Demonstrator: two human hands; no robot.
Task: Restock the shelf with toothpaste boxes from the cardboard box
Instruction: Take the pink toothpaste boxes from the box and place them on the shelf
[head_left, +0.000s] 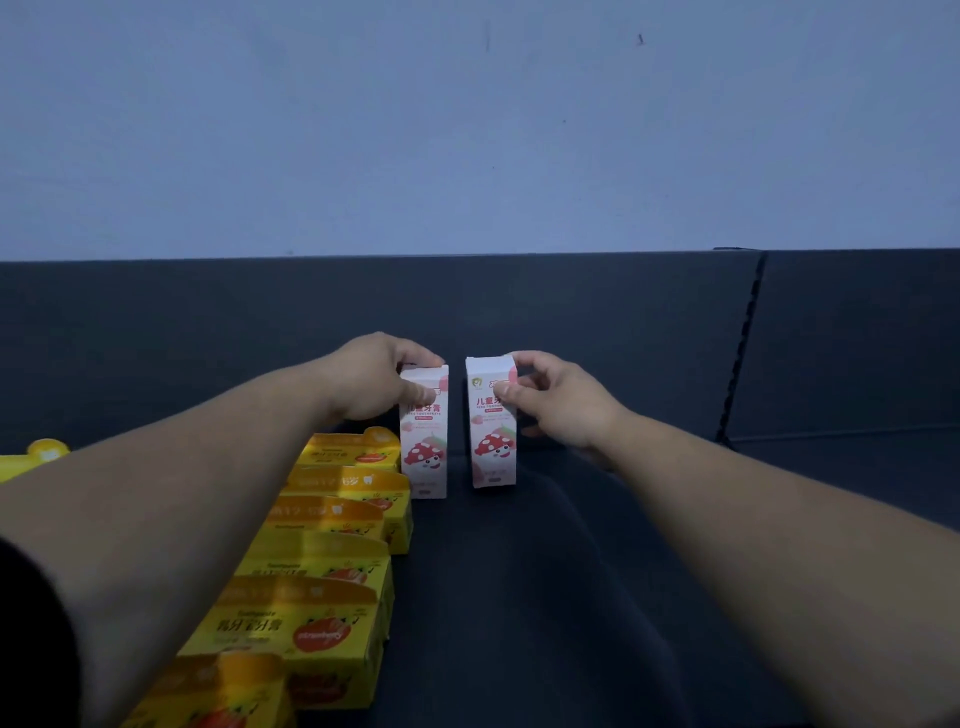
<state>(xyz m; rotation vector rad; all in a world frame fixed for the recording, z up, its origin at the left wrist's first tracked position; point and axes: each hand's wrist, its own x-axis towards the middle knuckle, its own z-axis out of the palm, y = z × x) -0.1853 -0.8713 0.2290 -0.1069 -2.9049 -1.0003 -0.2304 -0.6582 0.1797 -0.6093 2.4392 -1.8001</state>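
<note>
Grip of left hand (370, 378) on left box (426, 457), right hand (562, 404) on right box (492, 453)

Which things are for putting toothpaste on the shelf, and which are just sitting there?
For the job:
left hand gripping the left pink toothpaste box
right hand pinching the right pink toothpaste box
the dark shelf under them

Just sitting:
row of yellow toothpaste boxes beside them
pale wall behind
</note>
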